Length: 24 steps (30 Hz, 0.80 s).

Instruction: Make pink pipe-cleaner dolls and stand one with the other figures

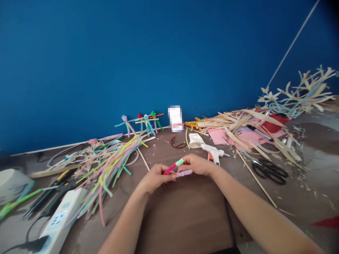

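Observation:
My left hand [155,178] and my right hand [197,164] meet over the brown table [185,211], both pinched on a small pipe-cleaner piece [177,168]. The piece has a pink part tipped with green and a lilac part below it. My left fingers close on the pink end, my right fingers on the green and lilac end. A loose heap of pastel pipe cleaners [111,164] lies to the left of my left hand.
A white glue gun [213,152] lies just beyond my right hand, black scissors [268,170] further right. Dry straw strips [238,125] cover the right back. Small pipe-cleaner figures [144,123] stand against the blue wall. A power strip [59,220] and pliers [50,195] lie left.

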{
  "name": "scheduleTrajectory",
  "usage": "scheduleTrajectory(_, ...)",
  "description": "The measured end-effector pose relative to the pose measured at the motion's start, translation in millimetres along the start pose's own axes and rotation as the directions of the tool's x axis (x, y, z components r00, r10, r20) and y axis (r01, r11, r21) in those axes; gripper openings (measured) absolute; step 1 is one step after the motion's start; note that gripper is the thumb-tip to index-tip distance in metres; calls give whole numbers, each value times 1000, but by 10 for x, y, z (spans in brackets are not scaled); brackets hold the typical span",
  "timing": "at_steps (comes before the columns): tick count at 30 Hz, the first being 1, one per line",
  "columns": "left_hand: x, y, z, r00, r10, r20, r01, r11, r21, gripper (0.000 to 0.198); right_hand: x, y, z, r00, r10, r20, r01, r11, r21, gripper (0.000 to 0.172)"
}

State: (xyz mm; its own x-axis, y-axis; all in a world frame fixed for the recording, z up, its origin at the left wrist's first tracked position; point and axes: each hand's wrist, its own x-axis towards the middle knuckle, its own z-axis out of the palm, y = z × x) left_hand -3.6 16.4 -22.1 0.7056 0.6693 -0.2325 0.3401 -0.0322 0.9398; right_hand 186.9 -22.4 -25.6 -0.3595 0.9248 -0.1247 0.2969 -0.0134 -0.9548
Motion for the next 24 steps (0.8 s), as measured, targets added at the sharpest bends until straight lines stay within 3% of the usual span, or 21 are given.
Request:
scheduleTrajectory(3, -23, 27, 42, 994, -20, 111, 8, 994, 107, 25, -15, 17, -41, 983, 70, 172, -73, 997, 11, 18)
scheduleTrajectory(5, -19, 21, 75, 992, -45, 117, 24, 983, 181, 27, -13, 28, -28, 979, 96, 182, -87, 994, -59, 14)
scheduleTrajectory(9, 43, -64, 137, 998, -65, -22, 68, 970, 233, 25, -12, -20, 102, 998, -8, -64, -13, 951, -308, 10)
scheduleTrajectory(12, 102, -134, 163, 984, -77, -158, 108, 975, 194, 21, -27, -108, 219, 962, -53, -266, -85, 874, -479, 9)
scheduleTrajectory(15, 131, -151, 168, 975, -68, -212, 90, 991, 98, 20, -37, -168, 272, 919, -85, -384, -180, 777, -603, 12)
scheduleTrajectory(18, 126, -116, 166, 971, -86, -224, 93, 996, 18, 21, -45, -183, 268, 909, -120, -399, -183, 745, -641, 14)
scheduleTrajectory(24, 120, -81, 176, 956, -84, -280, 65, 995, -75, 18, -98, -231, 331, 900, -270, -342, -66, 691, -720, 16)
